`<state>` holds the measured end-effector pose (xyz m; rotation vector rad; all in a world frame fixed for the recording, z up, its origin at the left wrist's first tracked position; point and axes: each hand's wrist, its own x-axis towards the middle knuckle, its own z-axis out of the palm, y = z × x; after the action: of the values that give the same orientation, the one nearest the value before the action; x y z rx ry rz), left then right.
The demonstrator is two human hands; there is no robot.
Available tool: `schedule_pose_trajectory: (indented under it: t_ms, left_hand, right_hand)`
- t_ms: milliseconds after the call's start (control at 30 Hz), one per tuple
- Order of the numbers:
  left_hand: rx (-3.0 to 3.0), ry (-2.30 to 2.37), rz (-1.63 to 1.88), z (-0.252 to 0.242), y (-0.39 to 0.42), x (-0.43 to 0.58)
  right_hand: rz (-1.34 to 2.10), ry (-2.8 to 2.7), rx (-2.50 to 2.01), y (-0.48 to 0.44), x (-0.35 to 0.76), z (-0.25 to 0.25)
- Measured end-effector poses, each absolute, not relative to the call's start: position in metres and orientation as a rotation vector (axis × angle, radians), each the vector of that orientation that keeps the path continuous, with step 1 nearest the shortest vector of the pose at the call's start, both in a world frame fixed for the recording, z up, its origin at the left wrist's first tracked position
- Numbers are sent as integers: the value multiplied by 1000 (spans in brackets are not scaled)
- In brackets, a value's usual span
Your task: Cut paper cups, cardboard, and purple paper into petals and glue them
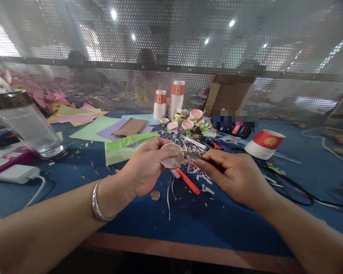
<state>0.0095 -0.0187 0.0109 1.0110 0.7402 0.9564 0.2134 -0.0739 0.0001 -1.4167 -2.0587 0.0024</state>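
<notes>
Between the thumb and fingers of my left hand [147, 165] is a white paper cup bottom [173, 158], a shallow round piece with a rim. My right hand [234, 173] grips a dark-handled cutting tool [193, 155]. Its pointed metal blade reaches the cup bottom's right edge; whether it is a knife or scissors I cannot tell. Below the hands lie a red-orange marker-like stick [190, 182] and a small round brown disc [155, 195]. Behind them sits a pile of cut cup bottoms [188, 125] with red print and green bits.
Paper scraps litter the blue table [125, 217]. Coloured sheets [88, 127], corrugated cardboard [130, 126] and a glass [36, 129] are leftward. Cup stacks [177, 99] stand behind. Rightward are a phone [237, 129], tilted red-and-white cups [265, 144] and black cables [294, 186]. A perforated screen [188, 49] closes the back.
</notes>
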Motion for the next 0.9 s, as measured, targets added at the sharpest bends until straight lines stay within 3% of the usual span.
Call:
schedule_pose_trajectory:
  t_ms: [433, 900]
  left_hand:
    - [894, 776, 981, 10, -29, 14]
    - [989, 716, 971, 0, -28, 17]
  right_hand:
    - [-206, -2027, -1417, -74, 213, 0]
    - [-64, -2072, -1399, -74, 212, 1]
